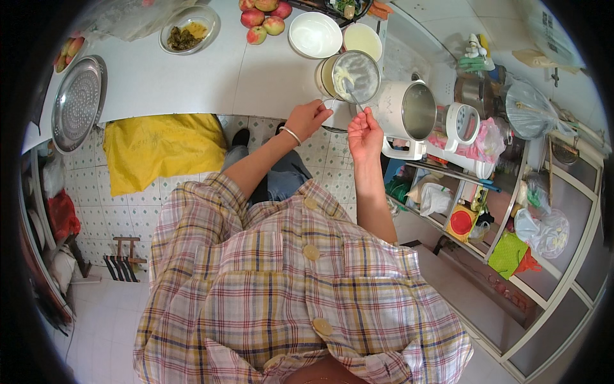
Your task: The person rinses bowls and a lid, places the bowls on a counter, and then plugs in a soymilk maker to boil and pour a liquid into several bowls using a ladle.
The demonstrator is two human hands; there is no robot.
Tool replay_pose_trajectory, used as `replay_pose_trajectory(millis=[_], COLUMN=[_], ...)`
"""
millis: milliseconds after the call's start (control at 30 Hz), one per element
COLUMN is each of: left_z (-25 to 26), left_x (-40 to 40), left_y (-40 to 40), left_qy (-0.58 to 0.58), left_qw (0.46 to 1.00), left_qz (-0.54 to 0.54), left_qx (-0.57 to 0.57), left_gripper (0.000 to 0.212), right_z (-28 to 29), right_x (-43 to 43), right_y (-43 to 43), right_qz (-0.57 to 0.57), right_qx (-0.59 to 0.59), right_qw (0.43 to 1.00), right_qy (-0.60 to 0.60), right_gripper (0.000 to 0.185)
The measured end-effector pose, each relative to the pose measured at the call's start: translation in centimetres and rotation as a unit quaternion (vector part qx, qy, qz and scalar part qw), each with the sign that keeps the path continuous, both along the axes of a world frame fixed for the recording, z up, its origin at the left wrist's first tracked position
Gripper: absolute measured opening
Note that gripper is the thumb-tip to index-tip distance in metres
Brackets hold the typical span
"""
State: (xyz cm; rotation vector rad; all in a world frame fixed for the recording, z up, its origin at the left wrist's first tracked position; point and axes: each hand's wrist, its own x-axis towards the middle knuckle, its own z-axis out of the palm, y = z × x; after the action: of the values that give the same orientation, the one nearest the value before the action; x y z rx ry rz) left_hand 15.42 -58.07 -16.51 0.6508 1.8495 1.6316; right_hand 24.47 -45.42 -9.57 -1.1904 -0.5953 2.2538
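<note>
My left hand [308, 119], with a bangle at the wrist, grips the handle of a round fine-mesh strainer [367, 72]. Pale, pasty residue clings to the mesh at its left side. My right hand [364, 133] holds a metal spoon [354, 96] whose bowl rests in that residue. Partly hidden below the strainer is a bowl [324, 79] of pale yellowish liquid. Behind it stand a white bowl [315, 36] and another bowl of pale liquid [363, 42]. A white jug with a steel interior [419, 111], like a soymilk maker's, stands right of my right hand.
Several peaches [263, 21] and a dish of dark food [184, 36] lie on the white counter [192, 81]. A perforated steel tray [76, 105] overhangs its left end. The jug's lid unit [463, 127] sits at right, above crowded shelves [436, 197]. Yellow cloth [163, 149] hangs below the counter.
</note>
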Motion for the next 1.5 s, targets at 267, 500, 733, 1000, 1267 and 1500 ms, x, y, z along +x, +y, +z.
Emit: replay_pose_trajectory(millis=[267, 500, 733, 1000, 1267, 1500], left_z=[0.8, -0.4, 0.4, 0.5, 0.3, -0.2], left_x=[0.0, 0.1, 0.1, 0.0, -0.2, -0.2], left_y=[-0.2, -0.3, -0.3, -0.3, -0.7, -0.2], left_qy=[-0.041, 0.008, 0.050, 0.014, -0.016, 0.000], left_qw=[0.999, 1.000, 0.999, 1.000, 1.000, 1.000], left_qz=[-0.016, 0.015, 0.011, 0.003, 0.001, 0.013], left_qx=[-0.005, 0.014, 0.013, 0.013, -0.006, -0.008], left_gripper=[0.024, 0.025, 0.025, 0.024, 0.024, 0.025], right_z=[-0.4, 0.4, -0.6, -0.4, 0.8, 0.6], right_x=[-1.1, -1.5, -1.9, -1.2, -0.2, -0.5], right_y=[0.6, 0.7, -0.3, 0.9, 0.8, -0.1], right_qz=[-0.015, 0.007, 0.015, 0.002, -0.003, -0.037], right_qx=[-0.011, -0.016, 0.000, 0.025, -0.013, -0.017], right_qw=[0.999, 0.994, 1.000, 0.999, 0.999, 0.999], right_qy=[0.048, 0.106, 0.025, 0.035, 0.045, -0.033], right_gripper=[0.008, 0.009, 0.013, 0.011, 0.009, 0.011])
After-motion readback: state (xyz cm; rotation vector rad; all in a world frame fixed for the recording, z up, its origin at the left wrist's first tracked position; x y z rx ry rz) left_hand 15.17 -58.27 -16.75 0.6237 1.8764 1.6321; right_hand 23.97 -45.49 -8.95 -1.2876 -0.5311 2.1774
